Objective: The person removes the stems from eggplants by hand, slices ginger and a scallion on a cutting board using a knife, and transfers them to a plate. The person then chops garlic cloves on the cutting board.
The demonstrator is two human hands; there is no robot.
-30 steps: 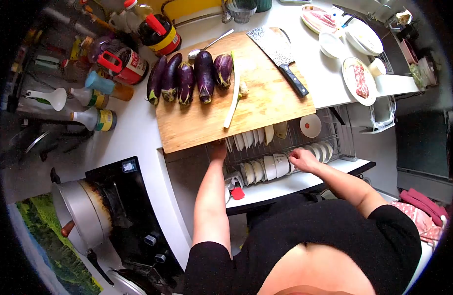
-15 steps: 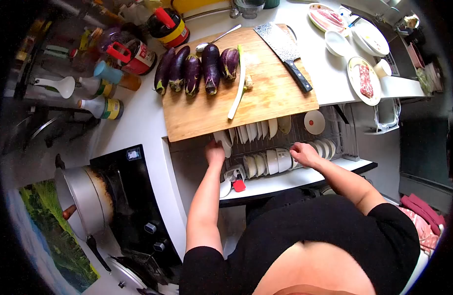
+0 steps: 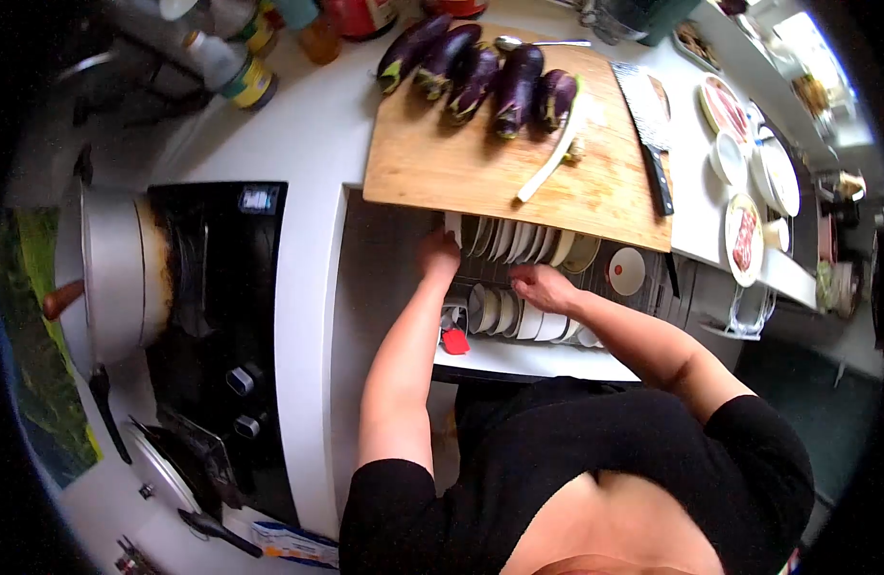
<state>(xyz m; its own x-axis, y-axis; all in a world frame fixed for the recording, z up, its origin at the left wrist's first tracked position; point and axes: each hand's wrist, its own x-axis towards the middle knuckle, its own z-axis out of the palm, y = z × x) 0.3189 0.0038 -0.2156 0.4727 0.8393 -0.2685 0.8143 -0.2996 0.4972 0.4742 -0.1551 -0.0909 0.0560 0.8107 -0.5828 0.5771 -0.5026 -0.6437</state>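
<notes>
My left hand (image 3: 439,255) reaches into the open dish drawer, its fingers closed on a white plate (image 3: 453,226) at the left end of the back row. My right hand (image 3: 546,287) is over the middle of the drawer, fingers curled, with nothing visible in them. It lies between the standing white plates (image 3: 523,241) and the front row of white bowls (image 3: 505,313). The drawer's wire rack (image 3: 595,278) holds these dishes upright. A white bowl with a red dot (image 3: 626,272) sits at the back right.
Above the drawer, a wooden cutting board (image 3: 442,172) carries several eggplants (image 3: 519,91), a scallion stalk (image 3: 551,165), ginger, a spoon and a cleaver (image 3: 656,163). Plates of meat (image 3: 744,240) stand at right. On the left are a black stove (image 3: 221,326) and a large pot (image 3: 116,278).
My right hand has moved left and back, from the front bowls toward the plates. My left hand stays at the left plate. The view has shifted and turned.
</notes>
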